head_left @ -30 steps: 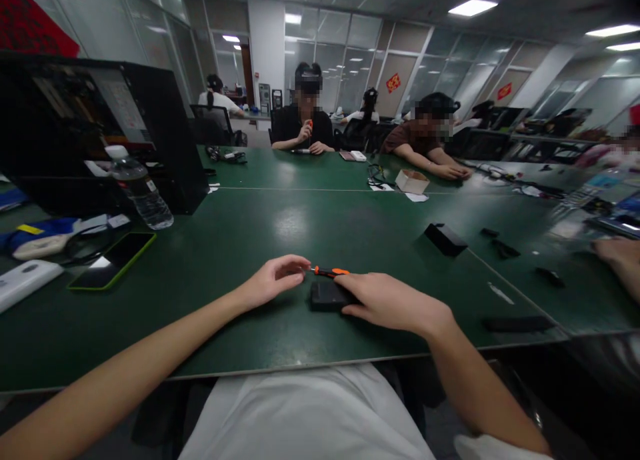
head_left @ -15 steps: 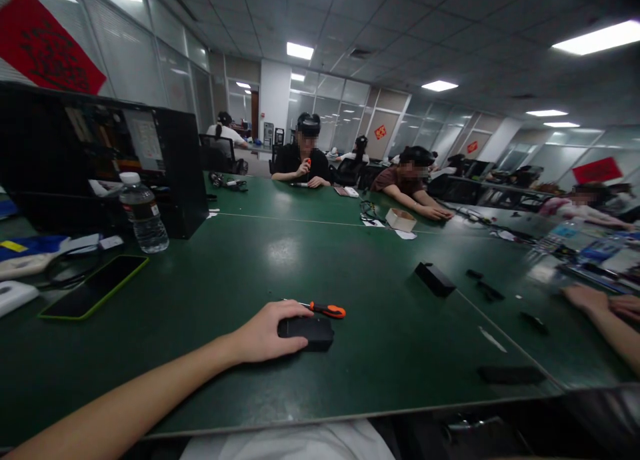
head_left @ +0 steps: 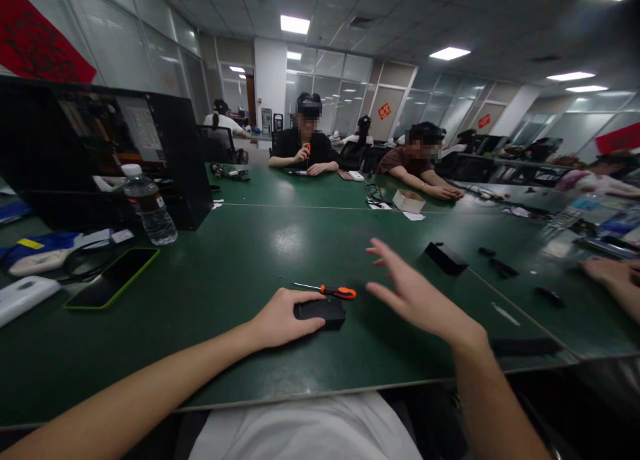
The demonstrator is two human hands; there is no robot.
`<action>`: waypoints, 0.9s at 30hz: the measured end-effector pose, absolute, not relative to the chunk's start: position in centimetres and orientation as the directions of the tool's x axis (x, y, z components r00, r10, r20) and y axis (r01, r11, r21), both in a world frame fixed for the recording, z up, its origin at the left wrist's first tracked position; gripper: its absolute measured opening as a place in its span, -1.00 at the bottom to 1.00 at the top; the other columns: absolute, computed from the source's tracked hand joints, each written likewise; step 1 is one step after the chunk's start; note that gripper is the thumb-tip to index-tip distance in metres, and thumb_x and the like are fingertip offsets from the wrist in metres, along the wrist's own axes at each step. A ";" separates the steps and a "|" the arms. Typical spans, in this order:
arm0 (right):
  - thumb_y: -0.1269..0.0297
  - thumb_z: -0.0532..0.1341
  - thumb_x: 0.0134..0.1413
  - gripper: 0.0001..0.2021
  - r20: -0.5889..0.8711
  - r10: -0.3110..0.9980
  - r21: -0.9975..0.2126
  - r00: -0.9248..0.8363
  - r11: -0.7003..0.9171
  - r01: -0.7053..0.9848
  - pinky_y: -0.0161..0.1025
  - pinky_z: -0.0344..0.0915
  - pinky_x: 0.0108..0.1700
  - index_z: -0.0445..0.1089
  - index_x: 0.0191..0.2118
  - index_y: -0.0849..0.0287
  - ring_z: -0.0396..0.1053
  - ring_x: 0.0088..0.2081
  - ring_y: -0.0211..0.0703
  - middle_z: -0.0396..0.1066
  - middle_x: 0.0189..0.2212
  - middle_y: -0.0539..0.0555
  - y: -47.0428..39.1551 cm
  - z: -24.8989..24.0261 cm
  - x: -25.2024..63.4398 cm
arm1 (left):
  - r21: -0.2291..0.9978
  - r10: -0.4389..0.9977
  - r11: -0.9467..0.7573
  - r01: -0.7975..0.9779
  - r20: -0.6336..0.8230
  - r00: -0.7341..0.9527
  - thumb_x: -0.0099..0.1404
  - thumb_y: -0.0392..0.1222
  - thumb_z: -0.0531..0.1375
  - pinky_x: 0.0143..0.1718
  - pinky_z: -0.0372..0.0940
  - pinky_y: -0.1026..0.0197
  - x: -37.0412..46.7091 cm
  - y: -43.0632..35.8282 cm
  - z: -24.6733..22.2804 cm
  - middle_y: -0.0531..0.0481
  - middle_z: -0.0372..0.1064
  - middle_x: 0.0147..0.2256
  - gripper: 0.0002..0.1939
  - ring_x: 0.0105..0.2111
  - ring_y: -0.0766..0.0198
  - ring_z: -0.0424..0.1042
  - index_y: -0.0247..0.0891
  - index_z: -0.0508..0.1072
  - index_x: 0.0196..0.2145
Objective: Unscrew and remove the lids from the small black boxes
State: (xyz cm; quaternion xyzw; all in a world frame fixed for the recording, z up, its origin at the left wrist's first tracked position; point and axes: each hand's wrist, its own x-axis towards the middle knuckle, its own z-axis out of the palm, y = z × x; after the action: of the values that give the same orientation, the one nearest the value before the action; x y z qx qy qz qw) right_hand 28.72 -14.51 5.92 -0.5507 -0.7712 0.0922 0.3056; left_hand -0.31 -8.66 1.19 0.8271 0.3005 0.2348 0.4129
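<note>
On the green table lies a small black box-shaped device, gripped from its left side by my left hand, thumb in front and fingers over its back. Just behind it rests a screwdriver with an orange and black handle, its thin shaft pointing left. My right hand hovers to the right of the screwdriver with fingers spread and nothing in them.
To the left are a phone, a water bottle and an open computer case. A black open box and small black parts lie right. Co-workers sit across, and another person's hand rests at far right.
My right hand has come into view from the lower right and now hangs near the screwdriver. My left hand stays on the black device. The camera view has shifted slightly.
</note>
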 end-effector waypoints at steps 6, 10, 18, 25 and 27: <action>0.39 0.15 0.26 -0.44 0.014 0.844 -0.229 -0.536 0.524 0.820 0.00 0.39 0.13 0.20 0.36 0.11 0.41 0.12 0.06 0.42 0.13 0.24 -11.3 3.9 24.8 | 0.814 0.731 -0.465 0.347 0.132 0.669 0.21 -0.17 0.34 0.07 0.38 0.12 -0.3 -8.9 1.2 -0.05 0.61 -0.02 -0.56 -0.03 0.06 0.57 -0.23 0.59 0.06; 0.39 0.14 0.28 -0.60 -0.084 0.829 -0.149 -0.552 0.537 0.830 -0.10 0.39 -0.02 0.37 0.20 0.19 0.45 0.01 0.05 0.44 0.01 0.26 -10.8 3.9 24.0 | 0.804 0.737 -0.483 0.346 0.159 0.657 0.22 -0.17 0.33 0.12 0.35 0.12 -0.1 -8.9 0.9 -0.07 0.59 0.02 -0.54 0.00 0.06 0.56 -0.24 0.58 0.08; 0.31 0.17 0.27 -0.81 -0.125 0.766 -0.114 -0.631 0.621 0.776 -0.19 0.31 -0.15 0.49 -0.09 0.19 0.46 -0.17 -0.05 0.48 -0.15 0.18 -9.8 11.3 25.1 | 0.793 0.726 -0.495 0.356 0.153 0.671 0.25 -0.12 0.32 0.00 0.38 0.12 -0.3 -8.9 0.9 -0.05 0.60 -0.02 -0.56 -0.06 0.06 0.57 -0.22 0.57 0.08; 0.23 0.20 0.26 -0.80 0.044 0.724 -0.150 -0.688 0.686 0.712 -0.25 0.33 -0.20 0.54 -0.09 0.07 0.49 -0.19 -0.11 0.57 -0.17 0.05 -11.6 19.8 25.1 | 0.787 0.727 -0.496 0.367 0.145 0.672 0.26 -0.12 0.32 -0.02 0.40 0.12 -0.2 -8.8 1.0 -0.04 0.61 -0.05 -0.58 -0.11 0.08 0.57 -0.22 0.57 0.07; 0.23 0.19 0.28 -0.78 0.044 0.716 -0.159 -0.696 0.693 0.703 -0.26 0.34 -0.19 0.55 -0.06 0.06 0.50 -0.18 -0.11 0.59 -0.17 0.04 -12.3 20.3 25.0 | 0.794 0.725 -0.489 0.361 0.140 0.674 0.25 -0.13 0.32 0.03 0.39 0.11 -0.2 -8.8 0.9 -0.05 0.59 -0.01 -0.55 -0.06 0.07 0.56 -0.22 0.56 0.09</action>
State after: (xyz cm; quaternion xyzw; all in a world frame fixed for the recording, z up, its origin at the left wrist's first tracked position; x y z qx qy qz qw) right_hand 24.97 -12.32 20.30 -0.3863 -0.9187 0.0650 0.0515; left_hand -0.23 -8.78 0.93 0.8299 0.3271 0.2364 0.3853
